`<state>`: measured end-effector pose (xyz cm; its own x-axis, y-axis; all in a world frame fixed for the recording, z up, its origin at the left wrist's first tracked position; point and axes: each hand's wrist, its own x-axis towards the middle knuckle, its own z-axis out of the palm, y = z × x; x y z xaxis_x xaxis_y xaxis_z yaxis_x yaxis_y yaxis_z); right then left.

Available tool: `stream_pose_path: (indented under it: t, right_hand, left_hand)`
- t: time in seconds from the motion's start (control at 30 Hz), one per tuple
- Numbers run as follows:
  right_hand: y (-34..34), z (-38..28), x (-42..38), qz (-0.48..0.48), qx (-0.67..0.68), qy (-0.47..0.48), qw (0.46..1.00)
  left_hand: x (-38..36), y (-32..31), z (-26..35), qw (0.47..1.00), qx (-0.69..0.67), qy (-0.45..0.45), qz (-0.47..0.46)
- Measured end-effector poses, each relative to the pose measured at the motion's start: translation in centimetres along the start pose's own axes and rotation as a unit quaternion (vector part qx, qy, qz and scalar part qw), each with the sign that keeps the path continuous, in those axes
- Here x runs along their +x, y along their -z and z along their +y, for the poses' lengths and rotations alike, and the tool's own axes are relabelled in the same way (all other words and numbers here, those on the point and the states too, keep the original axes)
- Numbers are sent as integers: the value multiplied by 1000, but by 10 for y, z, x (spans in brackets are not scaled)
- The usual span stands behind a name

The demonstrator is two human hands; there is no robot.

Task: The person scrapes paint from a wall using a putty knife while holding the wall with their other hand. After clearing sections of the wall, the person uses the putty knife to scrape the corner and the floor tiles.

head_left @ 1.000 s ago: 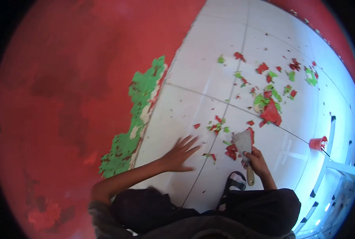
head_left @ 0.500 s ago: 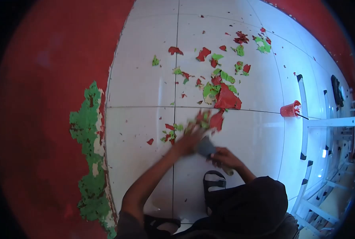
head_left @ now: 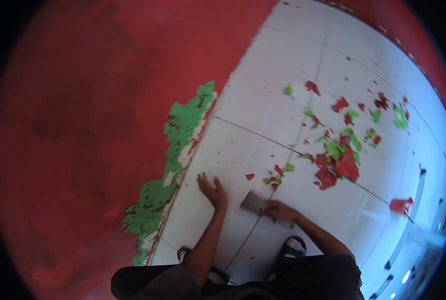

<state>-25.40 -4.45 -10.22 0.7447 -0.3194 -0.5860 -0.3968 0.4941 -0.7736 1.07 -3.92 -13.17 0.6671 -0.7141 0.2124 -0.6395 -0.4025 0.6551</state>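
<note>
My right hand (head_left: 279, 211) is closed around the handle of a paint scraper (head_left: 253, 202), its wide grey blade pointing left above the tiles. With fingers spread, my left hand (head_left: 214, 194) holds nothing and hovers near the foot of the red wall (head_left: 83, 130). Beside it the wall has a peeled patch (head_left: 155, 200) showing green and some cream. A small cluster of red and green paint flakes (head_left: 274, 180) lies just beyond the scraper. Farther right is a larger heap of paint flakes (head_left: 347, 164), with big red pieces among green ones.
White floor tiles (head_left: 243, 155) carry scattered flakes toward the far wall. A red bucket (head_left: 400, 206) stands at the right, near a pale metal ladder (head_left: 425, 237) lying or standing at the edge of view. My sandalled feet (head_left: 294, 246) are below my hands.
My left hand has left the flakes and moved left toward the wall, opening. Several flakes it had gathered now lie by the heap. The view has turned left; the scraper stays in my right hand.
</note>
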Motion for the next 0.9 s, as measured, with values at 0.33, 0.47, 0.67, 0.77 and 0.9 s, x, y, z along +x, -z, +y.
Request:
stream_pose_path:
  t: [0.33, 0.47, 0.67, 0.77, 0.9]
  right_hand:
    - [179, -14, -119, 637, 367, 220, 641]
    - [138, -10, -157, 553, 426, 192, 690]
    - [71, -39, -85, 383, 303, 88, 868]
    - [38, -73, -53, 228, 301, 79, 923]
    - [18, -95, -34, 114, 341, 58, 931]
  left_hand:
    - [-38, -101, 218, 775, -340, -193, -496]
    - [-24, -87, 245, 741, -436, -74, -506]
    - [-39, -36, 184, 726, -390, 229, -519]
    - [-27, -20, 164, 620, -461, 338, -537]
    - [-6, 7, 150, 664, -434, 344, -503]
